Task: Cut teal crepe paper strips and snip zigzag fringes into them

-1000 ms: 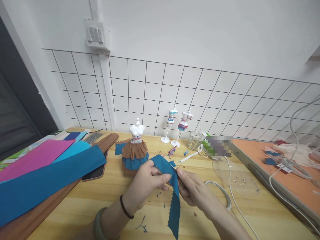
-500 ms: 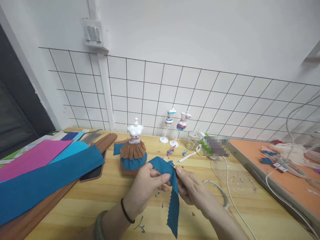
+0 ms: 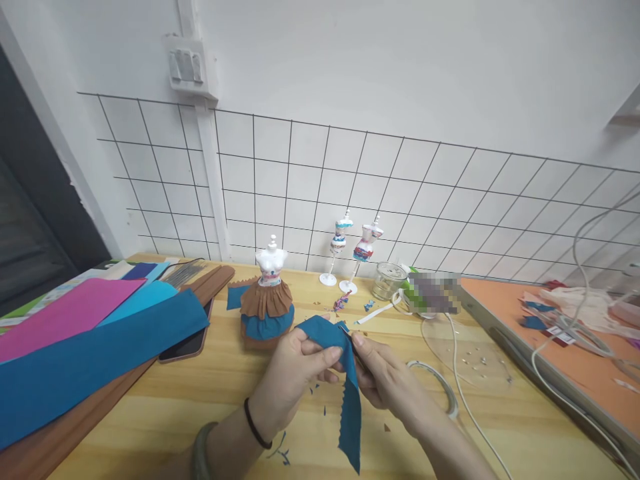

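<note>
A blue fabric strip (image 3: 351, 407) with one zigzag-cut edge hangs between my hands above the wooden table. My left hand (image 3: 300, 370) pinches its upper part, where the cloth folds over the fingers. In my right hand (image 3: 387, 373) is a thin pointed metal tool, mostly covered by the fingers; its tip (image 3: 344, 329) meets the cloth at the fold. Whether it is tweezers or small scissors I cannot tell. Behind my left hand stands a small white dress form (image 3: 271, 259) wearing a ruffled brown-over-blue skirt (image 3: 267, 300).
Two more mini dress forms (image 3: 364, 250) stand at the back beside a glass jar (image 3: 389, 280). Fabric sheets (image 3: 100, 360) cover the left side, partly over a phone (image 3: 185, 352). A tape roll (image 3: 440, 387), a white cable (image 3: 463, 383) and an orange board (image 3: 550, 353) lie right.
The hanging end of the blue strip has swung slightly to the right. Both hands keep their grip and hardly move.
</note>
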The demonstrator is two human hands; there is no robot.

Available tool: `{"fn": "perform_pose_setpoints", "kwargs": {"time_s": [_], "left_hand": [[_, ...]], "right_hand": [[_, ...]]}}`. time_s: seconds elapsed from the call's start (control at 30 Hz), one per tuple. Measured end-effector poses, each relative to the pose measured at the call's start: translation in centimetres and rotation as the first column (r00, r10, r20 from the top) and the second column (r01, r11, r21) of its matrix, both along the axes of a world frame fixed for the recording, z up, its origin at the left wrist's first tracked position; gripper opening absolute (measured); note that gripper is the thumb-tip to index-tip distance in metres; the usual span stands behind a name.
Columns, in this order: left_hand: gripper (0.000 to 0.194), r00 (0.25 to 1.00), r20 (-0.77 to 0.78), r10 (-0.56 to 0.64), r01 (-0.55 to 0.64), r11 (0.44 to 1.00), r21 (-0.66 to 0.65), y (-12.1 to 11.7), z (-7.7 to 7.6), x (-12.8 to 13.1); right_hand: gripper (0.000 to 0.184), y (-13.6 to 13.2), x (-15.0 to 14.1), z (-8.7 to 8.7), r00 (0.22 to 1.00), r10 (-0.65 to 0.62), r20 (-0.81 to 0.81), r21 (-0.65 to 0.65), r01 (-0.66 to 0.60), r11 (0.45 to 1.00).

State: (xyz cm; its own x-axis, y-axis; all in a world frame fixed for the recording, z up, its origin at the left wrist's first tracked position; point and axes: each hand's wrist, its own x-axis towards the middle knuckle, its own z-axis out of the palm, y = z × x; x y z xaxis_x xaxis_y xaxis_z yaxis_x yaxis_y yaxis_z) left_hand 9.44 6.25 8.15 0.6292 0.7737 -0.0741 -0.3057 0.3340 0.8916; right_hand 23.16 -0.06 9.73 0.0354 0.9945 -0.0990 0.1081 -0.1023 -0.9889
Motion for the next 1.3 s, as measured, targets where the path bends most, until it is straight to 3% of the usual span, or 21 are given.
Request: {"fn": "perform_pose_setpoints", "kwargs": {"time_s": [0.3,0.6,0.73,0.97,1.1,1.3], "left_hand": [[0.028,1.000,0.016,-0.012,0.012,1.000,-0.003,0.1,-0.1,0.0],[0.017,0.998,-0.055,0.036,-0.029,0.993,0.117,0.6,0.2,-0.2],[0.025,0.996,-0.077,0.052,-0.039,0.986,0.164,0.9,0.8,-0.5],[0.023,0.995,-0.101,0.009,0.015,0.971,0.241,1.1,1.5,-1.0],[0.019,0.997,-0.072,0.018,-0.002,0.977,0.212,1.1,1.6,-1.1],[0.024,0.998,-0.064,0.011,-0.004,0.994,0.110,1.5,2.0,-1.5]], "right_hand": [[0.042,0.1,0.1,0.0,1.000,0.011,-0.010,0.014,-0.011,1.000],[0.043,0.1,0.4,0.1,0.997,-0.069,0.026,-0.017,0.070,0.997],[0.039,0.1,0.4,0.1,0.996,-0.080,-0.033,-0.010,0.079,0.997],[0.027,0.3,0.1,0.2,0.992,-0.010,0.130,0.028,0.006,1.000],[0.027,0.1,-0.1,0.5,0.988,0.045,0.151,0.018,-0.048,0.999],[0.034,0.0,0.1,0.5,0.997,0.057,0.055,-0.018,-0.056,0.998]]}}
